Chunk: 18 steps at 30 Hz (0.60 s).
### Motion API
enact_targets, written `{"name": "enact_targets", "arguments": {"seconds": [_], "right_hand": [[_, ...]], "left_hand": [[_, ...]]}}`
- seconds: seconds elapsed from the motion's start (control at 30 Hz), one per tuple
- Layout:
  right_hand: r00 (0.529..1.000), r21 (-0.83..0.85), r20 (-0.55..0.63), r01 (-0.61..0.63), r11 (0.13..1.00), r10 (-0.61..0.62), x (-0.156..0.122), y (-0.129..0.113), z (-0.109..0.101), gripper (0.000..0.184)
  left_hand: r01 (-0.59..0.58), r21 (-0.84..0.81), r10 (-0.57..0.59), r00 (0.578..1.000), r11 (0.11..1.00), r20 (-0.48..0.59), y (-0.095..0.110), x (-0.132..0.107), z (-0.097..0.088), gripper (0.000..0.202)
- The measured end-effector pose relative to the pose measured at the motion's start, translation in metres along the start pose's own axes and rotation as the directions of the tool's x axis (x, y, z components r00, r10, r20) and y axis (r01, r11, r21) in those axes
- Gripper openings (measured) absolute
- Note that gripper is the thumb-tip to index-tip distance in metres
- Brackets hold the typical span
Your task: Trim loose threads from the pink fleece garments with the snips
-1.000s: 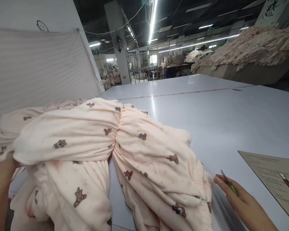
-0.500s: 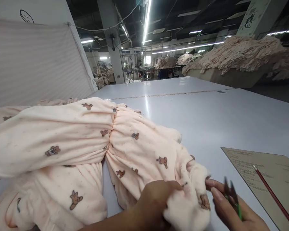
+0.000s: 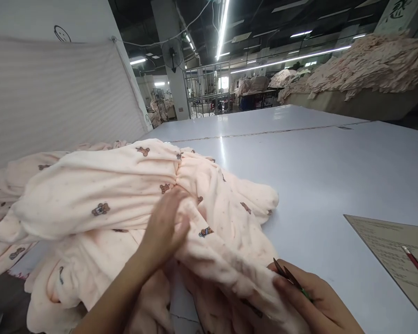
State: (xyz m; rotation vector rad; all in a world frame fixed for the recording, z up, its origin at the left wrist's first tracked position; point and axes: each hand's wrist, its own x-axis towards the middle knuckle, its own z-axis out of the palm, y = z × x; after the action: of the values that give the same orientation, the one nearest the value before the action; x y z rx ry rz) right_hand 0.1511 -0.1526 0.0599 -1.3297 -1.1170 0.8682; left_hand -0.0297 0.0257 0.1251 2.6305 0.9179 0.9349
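A heap of pale pink fleece fabric (image 3: 118, 195) printed with small brown bears lies bunched on the white table (image 3: 316, 171). My left hand (image 3: 165, 227) rests on the middle of the heap, fingers stretched forward and flat against the cloth. My right hand (image 3: 310, 299) is at the heap's near right edge, fingers closed round small green-handled snips (image 3: 290, 278) whose dark blades point up and left, thumb pressing the fabric's hem.
A brown printed sheet (image 3: 393, 250) with a red pencil (image 3: 416, 264) on it lies at the table's right. A striped cloth screen (image 3: 55, 97) stands at the left. Large piles of pink fabric (image 3: 362, 65) sit on tables further back.
My left hand let go of the fabric's right corner and moved up onto the middle of the heap, fingers now flat. The corner has been laid down; my right hand stays with the snips.
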Motion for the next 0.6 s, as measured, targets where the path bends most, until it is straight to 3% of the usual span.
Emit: {"name": "enact_targets", "arguments": {"seconds": [0.07,0.13,0.2,0.27,0.33,0.37,0.43,0.5,0.6], "right_hand": [[1.000,0.027,-0.014,-0.026,0.999,0.026,0.002,-0.004,-0.004,0.034],[0.997,0.068,-0.044,-0.059,0.996,0.062,0.003,-0.006,-0.006,0.034],[0.992,0.125,-0.072,-0.091,0.988,0.101,0.004,-0.006,-0.008,0.035],[0.985,0.199,-0.098,-0.121,0.973,0.143,0.006,-0.005,-0.009,0.034],[0.973,0.267,-0.129,-0.151,0.952,0.191,0.006,-0.002,-0.012,0.033],[0.966,0.291,-0.148,-0.164,0.943,0.213,0.006,0.000,-0.014,0.033],[0.949,0.319,-0.192,-0.181,0.930,0.251,0.006,0.005,-0.019,0.032],[0.933,0.281,-0.237,-0.201,0.938,0.270,0.005,0.010,-0.024,0.032],[0.902,-0.068,-0.402,-0.202,0.977,0.158,0.000,0.012,-0.027,0.032]], "left_hand": [[-0.170,-0.180,0.207,0.955,0.969,0.212,0.025,-0.007,0.005,0.040],[-0.141,-0.331,0.279,0.865,0.933,0.418,0.046,-0.012,0.012,0.037],[0.073,-0.414,0.204,0.785,0.907,0.585,0.055,-0.013,0.021,0.032],[0.353,-0.472,0.131,0.673,0.808,0.728,0.055,-0.013,0.029,0.030],[0.488,-0.474,0.137,0.577,0.733,0.805,0.051,-0.011,0.032,0.029],[0.472,-0.456,0.132,0.571,0.754,0.810,0.049,-0.010,0.031,0.029],[0.347,-0.365,0.078,0.624,0.864,0.778,0.048,-0.010,0.025,0.029],[0.285,-0.284,0.023,0.668,0.916,0.744,0.050,-0.010,0.020,0.029],[0.440,-0.352,-0.010,0.636,0.826,0.772,0.053,-0.011,0.019,0.030]]}}
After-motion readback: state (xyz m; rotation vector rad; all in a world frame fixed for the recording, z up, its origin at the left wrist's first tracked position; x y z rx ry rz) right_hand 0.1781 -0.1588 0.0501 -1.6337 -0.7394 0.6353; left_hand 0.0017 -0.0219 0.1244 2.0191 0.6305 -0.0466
